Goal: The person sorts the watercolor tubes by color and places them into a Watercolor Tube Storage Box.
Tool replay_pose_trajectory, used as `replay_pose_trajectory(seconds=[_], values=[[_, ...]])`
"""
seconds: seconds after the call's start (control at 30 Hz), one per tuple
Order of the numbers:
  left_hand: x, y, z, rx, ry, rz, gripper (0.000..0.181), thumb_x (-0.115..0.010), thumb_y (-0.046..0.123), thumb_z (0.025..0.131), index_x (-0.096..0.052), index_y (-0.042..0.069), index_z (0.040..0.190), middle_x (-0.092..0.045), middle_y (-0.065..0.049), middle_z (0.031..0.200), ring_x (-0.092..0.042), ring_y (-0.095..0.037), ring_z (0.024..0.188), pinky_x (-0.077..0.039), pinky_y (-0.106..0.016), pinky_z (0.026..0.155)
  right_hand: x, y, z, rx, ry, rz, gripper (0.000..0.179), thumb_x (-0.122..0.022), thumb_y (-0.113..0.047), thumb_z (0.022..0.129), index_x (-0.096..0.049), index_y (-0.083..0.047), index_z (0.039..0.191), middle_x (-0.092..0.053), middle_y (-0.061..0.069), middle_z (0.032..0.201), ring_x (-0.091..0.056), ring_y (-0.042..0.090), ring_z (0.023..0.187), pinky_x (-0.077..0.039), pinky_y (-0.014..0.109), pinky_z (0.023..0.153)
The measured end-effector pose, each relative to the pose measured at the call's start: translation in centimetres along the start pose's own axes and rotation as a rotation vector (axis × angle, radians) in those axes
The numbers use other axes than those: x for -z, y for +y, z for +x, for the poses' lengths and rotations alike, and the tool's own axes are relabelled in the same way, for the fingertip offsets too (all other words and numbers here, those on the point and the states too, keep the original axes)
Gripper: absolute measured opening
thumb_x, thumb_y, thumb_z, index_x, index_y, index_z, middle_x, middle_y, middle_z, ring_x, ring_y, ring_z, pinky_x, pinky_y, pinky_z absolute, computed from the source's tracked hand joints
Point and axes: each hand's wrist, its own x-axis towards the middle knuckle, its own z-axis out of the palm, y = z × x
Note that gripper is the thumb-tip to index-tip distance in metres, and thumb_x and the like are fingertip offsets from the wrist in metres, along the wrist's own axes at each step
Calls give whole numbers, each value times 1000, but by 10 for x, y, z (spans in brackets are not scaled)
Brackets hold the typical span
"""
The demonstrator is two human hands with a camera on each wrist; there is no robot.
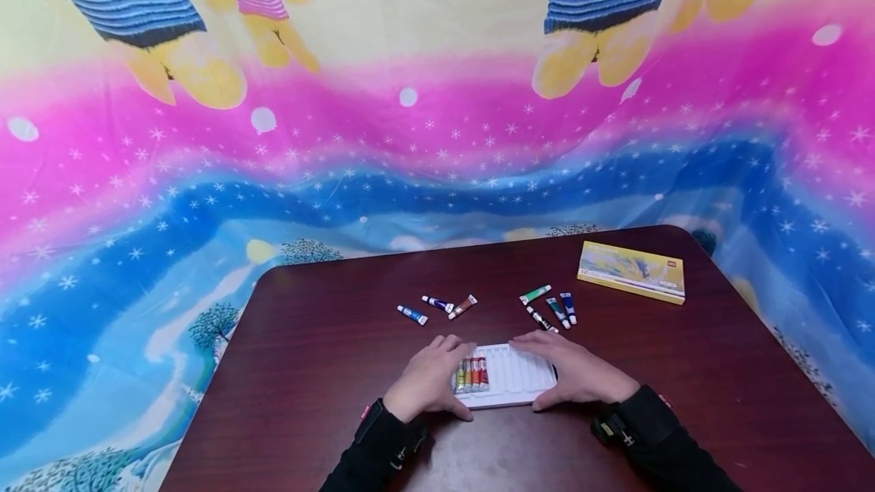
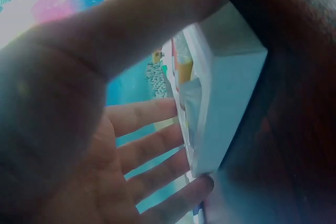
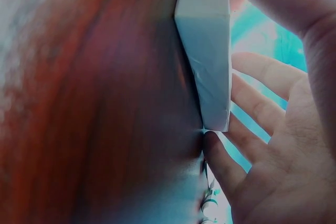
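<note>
A white plastic tray [image 1: 514,372] with ribbed slots lies on the table between my hands. Several small paint tubes [image 1: 472,374] in yellow, orange and red fill slots at its left end; the slots to their right are bare. My left hand [image 1: 432,376] holds the tray's left end, thumb at the near edge and fingers at the far edge. At the right end my right hand [image 1: 581,370] grips it the same way. Both wrist views show the tray's white side wall [image 2: 239,103] between thumb and spread fingers, and its underside close to the table.
Behind the tray to the left lie a blue tube [image 1: 413,315], a purple tube [image 1: 437,304] and a brown tube [image 1: 462,307]. Green [image 1: 535,294], black, dark green and blue tubes lie at the right. A yellow box [image 1: 630,272] sits at the table's back right, before a patterned cloth.
</note>
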Motion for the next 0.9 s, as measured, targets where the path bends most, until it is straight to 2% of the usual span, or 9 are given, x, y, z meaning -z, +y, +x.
replay_pose_trajectory(seconds=[0.17, 0.5, 0.7, 0.8, 0.9], values=[[-2, -3, 0, 11, -9, -20, 105, -96, 58, 63, -53, 19, 150, -58, 0, 140, -53, -21, 127, -52, -39, 103, 0, 0, 2, 8, -3, -2, 96, -86, -57, 78, -46, -18, 157, -49, 7, 154, -46, 32, 136, -47, 57, 103], [-3, -6, 0, -7, -2, -15, 102, -95, 59, 63, -55, 20, 148, -59, 1, 136, -53, -17, 119, -54, -36, 97, -2, -1, 2, 14, -6, -1, 96, -86, -57, 78, -46, -17, 157, -49, 8, 154, -47, 33, 136, -47, 58, 104], [-3, -7, 3, -21, -22, 5, 105, -93, 65, 63, -54, 20, 150, -58, 1, 138, -52, -18, 121, -53, -37, 100, -2, -2, 1, 20, 8, -7, 96, -87, -56, 77, -48, -16, 156, -50, 8, 153, -47, 34, 137, -46, 59, 105], [-1, -10, 8, -25, -38, -10, 102, -87, 69, 68, -54, 20, 150, -58, 0, 141, -53, -20, 125, -52, -40, 105, -1, -2, 0, 17, 12, -6, 96, -86, -56, 77, -48, -16, 156, -50, 8, 153, -47, 34, 137, -46, 59, 105], [3, -18, 17, -21, -5, -56, 96, -81, 70, 76, -53, 19, 152, -57, -2, 149, -52, -23, 135, -47, -45, 112, 1, -2, 0, 17, 13, -3, 96, -86, -57, 78, -47, -18, 157, -50, 7, 154, -47, 34, 137, -46, 59, 104]])
